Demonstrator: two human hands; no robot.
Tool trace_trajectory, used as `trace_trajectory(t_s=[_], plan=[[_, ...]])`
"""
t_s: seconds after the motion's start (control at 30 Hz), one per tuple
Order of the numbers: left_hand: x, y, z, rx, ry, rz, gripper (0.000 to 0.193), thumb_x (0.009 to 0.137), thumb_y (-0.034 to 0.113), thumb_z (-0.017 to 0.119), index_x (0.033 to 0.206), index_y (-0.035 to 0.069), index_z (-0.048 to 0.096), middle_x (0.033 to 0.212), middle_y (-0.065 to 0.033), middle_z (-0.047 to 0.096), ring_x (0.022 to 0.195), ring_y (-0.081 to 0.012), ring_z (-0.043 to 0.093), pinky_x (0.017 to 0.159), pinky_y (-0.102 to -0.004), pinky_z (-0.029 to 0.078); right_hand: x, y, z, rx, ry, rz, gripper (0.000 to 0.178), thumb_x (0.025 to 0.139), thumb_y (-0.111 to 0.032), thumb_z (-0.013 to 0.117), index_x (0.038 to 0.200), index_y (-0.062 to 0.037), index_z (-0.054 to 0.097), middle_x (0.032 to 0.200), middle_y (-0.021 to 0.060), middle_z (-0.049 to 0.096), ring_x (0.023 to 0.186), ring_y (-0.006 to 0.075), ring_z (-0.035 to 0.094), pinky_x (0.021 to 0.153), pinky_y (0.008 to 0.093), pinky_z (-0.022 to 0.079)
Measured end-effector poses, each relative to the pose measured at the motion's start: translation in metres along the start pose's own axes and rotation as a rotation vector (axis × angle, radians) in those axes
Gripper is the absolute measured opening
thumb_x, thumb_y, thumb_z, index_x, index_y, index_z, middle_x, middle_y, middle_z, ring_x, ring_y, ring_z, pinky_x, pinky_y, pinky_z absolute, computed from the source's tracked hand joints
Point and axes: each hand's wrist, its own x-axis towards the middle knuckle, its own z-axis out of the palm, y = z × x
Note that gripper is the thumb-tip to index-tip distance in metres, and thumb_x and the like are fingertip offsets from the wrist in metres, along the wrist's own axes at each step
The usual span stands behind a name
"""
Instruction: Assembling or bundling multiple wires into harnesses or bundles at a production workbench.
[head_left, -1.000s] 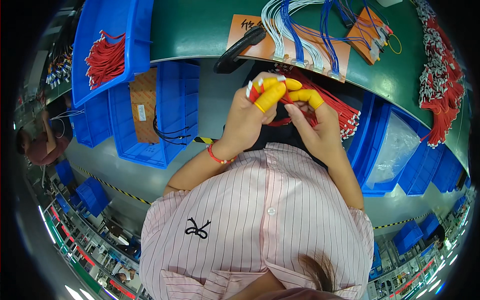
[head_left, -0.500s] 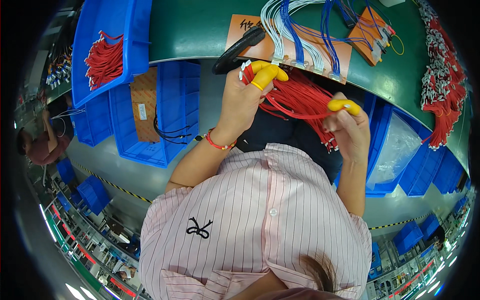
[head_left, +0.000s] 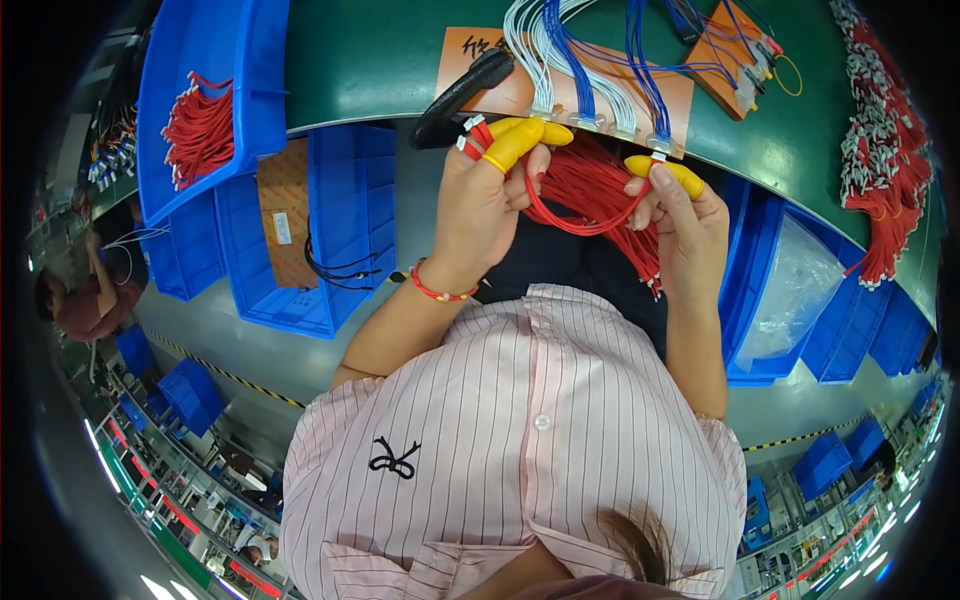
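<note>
Both hands pinch one red wire (head_left: 580, 222): I clamp my left hand (head_left: 490, 195) on its end, my right hand (head_left: 685, 215) on the other.

The scene was viewed from a single head-worn fisheye camera, aimed steeply downward over the wearer's striped shirt (head_left: 520, 430), which filled the lower middle at close range. The green workbench (head_left: 370, 60) was seen toward 12 o'clock, its edge bent by the lens. Both hands were caught near the centre, just below the bench. Floor and shelving toward 7 and 5 o'clock were probably farther off, though distortion made this uncertain. No second view was supplied.
</note>
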Motion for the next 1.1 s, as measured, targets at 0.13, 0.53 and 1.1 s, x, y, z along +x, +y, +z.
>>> trace_trajectory(t_s=[0.13, 0.53, 1.1], plan=[[-0.004, 0.01, -0.003, -0.033, -0.056, -0.079, 0.03, 0.1, 0.013, 0.041, 0.112, -0.009, 0.058, 0.085, -0.006, 0.059, 0.046, -0.0015, 0.025, 0.042, -0.0194, 0.019, 0.002, 0.001, 0.001, 0.033, 0.029, 0.0, 0.025, 0.095, -0.016, 0.059, 0.103, 0.0071, 0.065, 0.083, 0.0121, 0.067, 0.057, 0.0098, 0.055, 0.058, 0.0232, 0.046], [-0.022, 0.016, -0.016, -0.026, -0.019, -0.173, 0.031, 0.098, 0.01, 0.039, 0.12, -0.006, 0.055, 0.094, -0.0064, 0.062, 0.047, -0.0023, 0.025, 0.042, -0.0196, 0.02, 0.005, 0.003, 0.003, 0.21, 0.061, 0.046, 0.022, 0.093, -0.014, 0.059, 0.1, 0.0058, 0.065, 0.081, 0.0131, 0.067, 0.053, 0.0097, 0.052, 0.053, 0.0206, 0.042], [0.006, 0.014, -0.002, 0.184, -0.141, -0.107, 0.03, 0.101, 0.021, 0.043, 0.105, -0.005, 0.059, 0.08, -0.0063, 0.061, 0.047, -0.0014, 0.03, 0.043, -0.0184, 0.021, 0.028, 0.05, 0.008, -1.086, -0.031, -0.67, 0.017, 0.079, -0.01, 0.071, 0.092, -0.0013, 0.067, 0.084, 0.0135, 0.062, 0.078, 0.0304, 0.058, 0.069, 0.0397, 0.046]])
